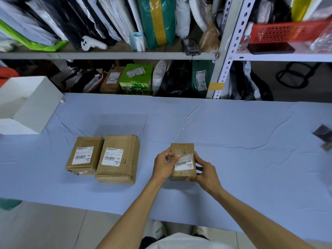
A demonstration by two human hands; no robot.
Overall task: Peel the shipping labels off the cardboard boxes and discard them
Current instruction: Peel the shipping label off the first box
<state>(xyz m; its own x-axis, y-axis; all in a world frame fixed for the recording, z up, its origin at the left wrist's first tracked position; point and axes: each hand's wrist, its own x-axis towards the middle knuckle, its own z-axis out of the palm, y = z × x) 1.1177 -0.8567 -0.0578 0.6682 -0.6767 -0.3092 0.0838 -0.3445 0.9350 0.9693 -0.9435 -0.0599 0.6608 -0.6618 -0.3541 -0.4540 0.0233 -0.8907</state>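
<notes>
Small box: held on the blue surface, between both hands.
Left hand: fingertips pinch the label's upper-left corner.
Right hand: grips the box's right side.
Other boxes: two touching, left of the hands, labels on.
White bin: far left.

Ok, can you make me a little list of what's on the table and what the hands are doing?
held box: small brown box, label still on
left hand: picking at the label's top left corner
right hand: grip on the box's right side
other boxes: two side by side to the left, both labelled
white box: open, far left
table: blue cloth
</notes>
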